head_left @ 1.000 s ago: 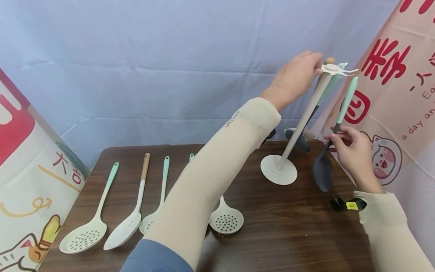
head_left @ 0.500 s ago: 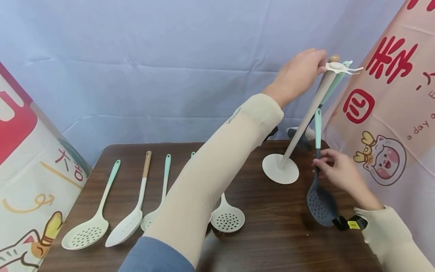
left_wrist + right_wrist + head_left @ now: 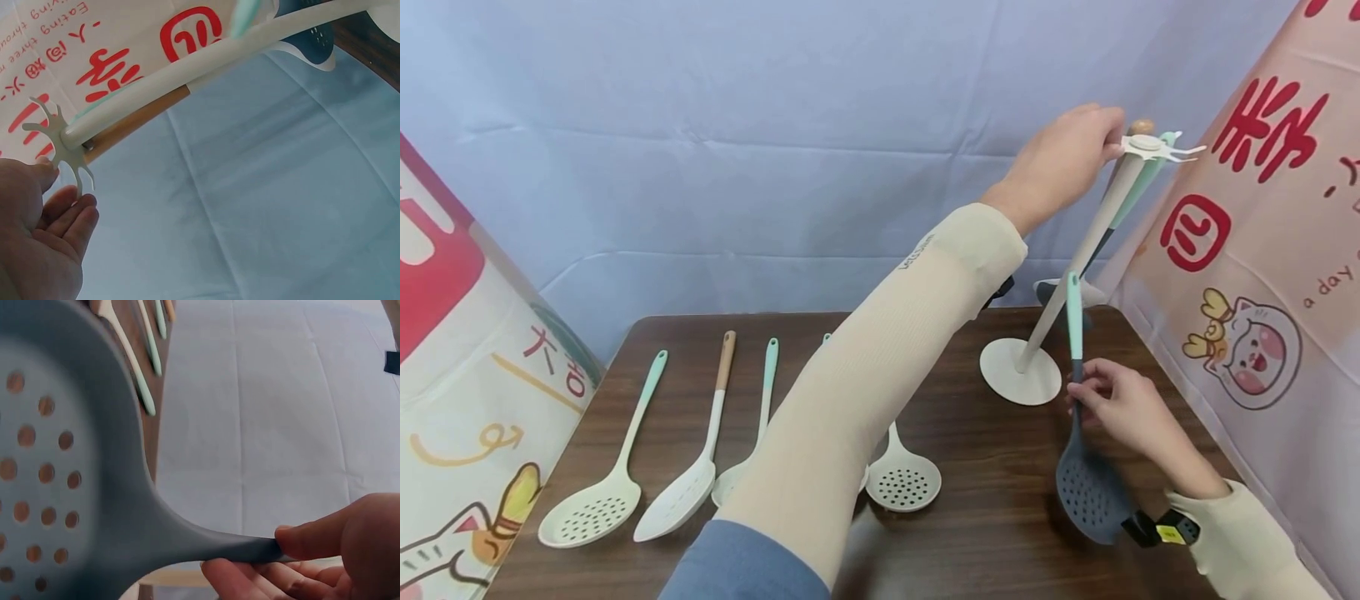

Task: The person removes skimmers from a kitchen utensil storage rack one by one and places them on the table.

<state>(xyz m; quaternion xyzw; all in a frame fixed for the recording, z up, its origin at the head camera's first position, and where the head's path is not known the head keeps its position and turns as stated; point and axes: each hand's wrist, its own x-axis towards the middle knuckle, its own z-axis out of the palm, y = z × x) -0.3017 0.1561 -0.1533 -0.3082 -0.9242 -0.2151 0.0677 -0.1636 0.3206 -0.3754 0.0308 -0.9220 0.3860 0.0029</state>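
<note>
My left hand [image 3: 1063, 167] pinches the hooked top [image 3: 1147, 147] of a white utensil stand [image 3: 1080, 258]. In the left wrist view the thumb and fingers lie at the edge of its hooks [image 3: 62, 142]. My right hand [image 3: 1131, 408] grips the neck of a dark grey slotted skimmer [image 3: 1092, 496] with a mint handle [image 3: 1074, 317]. The skimmer hangs head down in front of the stand, over the table. Its perforated head fills the left of the right wrist view. A wooden-handled utensil [image 3: 140, 119] and a mint-handled one [image 3: 1138, 187] hang on the stand.
Several light utensils lie on the brown table [image 3: 985, 533] at left, among them a skimmer [image 3: 591, 510], a wooden-handled slotted one [image 3: 677, 500] and a small skimmer [image 3: 904, 481]. My left sleeve [image 3: 880, 350] covers part of the row. Cloth [image 3: 737, 167] hangs behind.
The right hand has brought the grey skimmer down, left and nearer, away from the stand's hooks, turning its perforated face into view. The left hand keeps its pinch on the stand's top.
</note>
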